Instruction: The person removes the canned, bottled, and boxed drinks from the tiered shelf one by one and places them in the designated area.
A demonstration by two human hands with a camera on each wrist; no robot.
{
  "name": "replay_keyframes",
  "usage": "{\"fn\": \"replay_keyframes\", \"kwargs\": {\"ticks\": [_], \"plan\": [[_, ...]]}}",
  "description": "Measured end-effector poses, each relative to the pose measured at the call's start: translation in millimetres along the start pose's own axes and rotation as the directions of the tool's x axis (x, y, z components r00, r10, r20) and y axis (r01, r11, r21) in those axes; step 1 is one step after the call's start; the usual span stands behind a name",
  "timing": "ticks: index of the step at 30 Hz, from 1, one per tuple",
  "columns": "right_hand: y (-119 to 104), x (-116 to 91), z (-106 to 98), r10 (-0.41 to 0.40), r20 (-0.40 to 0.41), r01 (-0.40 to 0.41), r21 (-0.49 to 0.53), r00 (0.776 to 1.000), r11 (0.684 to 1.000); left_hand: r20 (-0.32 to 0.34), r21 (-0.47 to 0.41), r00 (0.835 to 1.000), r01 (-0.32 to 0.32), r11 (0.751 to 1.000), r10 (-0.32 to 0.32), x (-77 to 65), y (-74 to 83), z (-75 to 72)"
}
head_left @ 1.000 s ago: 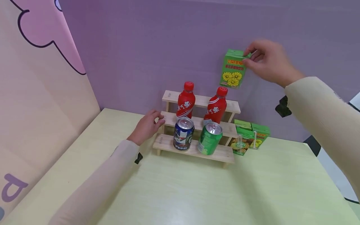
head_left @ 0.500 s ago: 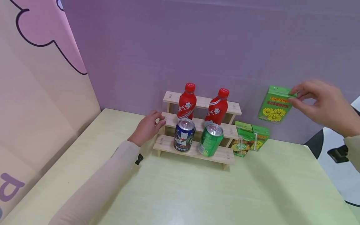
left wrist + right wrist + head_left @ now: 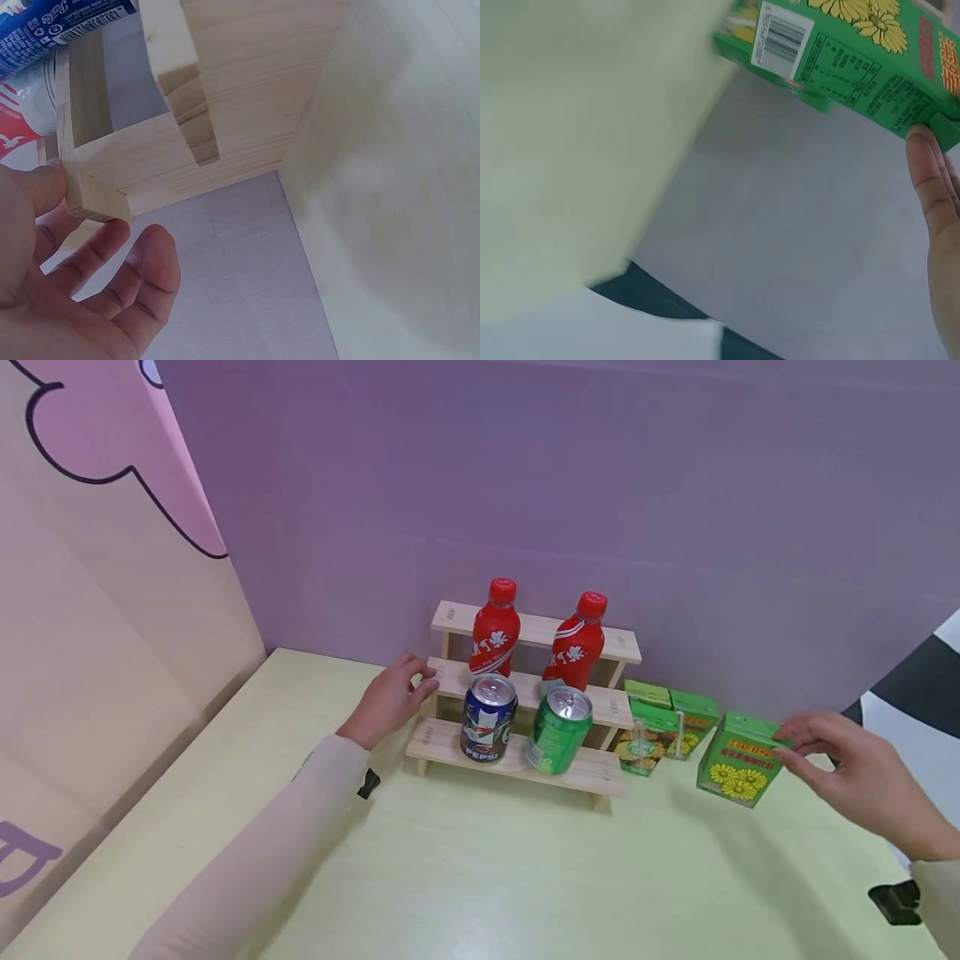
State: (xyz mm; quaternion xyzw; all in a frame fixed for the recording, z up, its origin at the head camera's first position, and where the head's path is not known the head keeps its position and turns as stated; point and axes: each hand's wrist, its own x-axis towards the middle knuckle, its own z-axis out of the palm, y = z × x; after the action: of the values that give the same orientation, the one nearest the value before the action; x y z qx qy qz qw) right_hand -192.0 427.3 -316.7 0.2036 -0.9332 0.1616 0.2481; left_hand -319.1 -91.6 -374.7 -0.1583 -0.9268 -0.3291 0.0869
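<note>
My right hand [image 3: 862,777] pinches the top right edge of a green drink carton [image 3: 741,762] printed with yellow flowers. The carton is tilted, close over the table at the right; its barcode side [image 3: 784,39] shows in the right wrist view. At the stepped wooden shelf [image 3: 517,760], my left hand [image 3: 390,700] grips the left end of the middle step. In the left wrist view the thumb lies on one side of that plank end [image 3: 101,196] and fingertips on the other.
Two red bottles [image 3: 495,631] stand on the middle step. A blue Pepsi can [image 3: 487,722] and a green can [image 3: 558,735] stand on the lowest. Several green cartons [image 3: 648,735] sit against the shelf's right side. A purple wall panel [image 3: 480,485] rises behind the table [image 3: 480,868].
My right hand has carried the green drink carton from high above the shelf's right end to the right and down, close to the table. The left hand keeps its grip on the middle step.
</note>
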Motion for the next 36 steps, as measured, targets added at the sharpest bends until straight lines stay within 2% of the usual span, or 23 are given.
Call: {"fn": "replay_keyframes", "kwargs": {"ticks": [7, 15, 25, 31, 36], "plan": [[14, -23, 40, 0.114, -0.007, -0.111, 0.152, 0.994, 0.982, 0.007, 0.003, 1.0, 0.005, 1.0, -0.005, -1.2, 0.4, -1.7], [18, -19, 73, 0.113, -0.092, -0.089, 0.228, 0.989, 0.969, -0.006, 0.015, 1.0, 0.005, 1.0, -0.005, -1.5, 0.9, -2.1], [20, -4, 88, 0.18, -0.107, -0.153, 0.221, 0.978, 0.963, -0.003, 0.02, 1.0, 0.004, 1.0, -0.004, -2.2, 2.1, -2.0], [19, 1, 90, 0.222, -0.081, -0.203, 0.191, 0.972, 0.96, -0.004, 0.021, 1.0, -0.002, 1.0, 0.002, -2.5, 2.9, -2.6], [19, 4, 88, 0.227, -0.042, -0.216, 0.179, 0.973, 0.96, -0.006, 0.029, 1.0, 0.003, 1.0, -0.003, -3.1, 2.1, -2.3]]}}
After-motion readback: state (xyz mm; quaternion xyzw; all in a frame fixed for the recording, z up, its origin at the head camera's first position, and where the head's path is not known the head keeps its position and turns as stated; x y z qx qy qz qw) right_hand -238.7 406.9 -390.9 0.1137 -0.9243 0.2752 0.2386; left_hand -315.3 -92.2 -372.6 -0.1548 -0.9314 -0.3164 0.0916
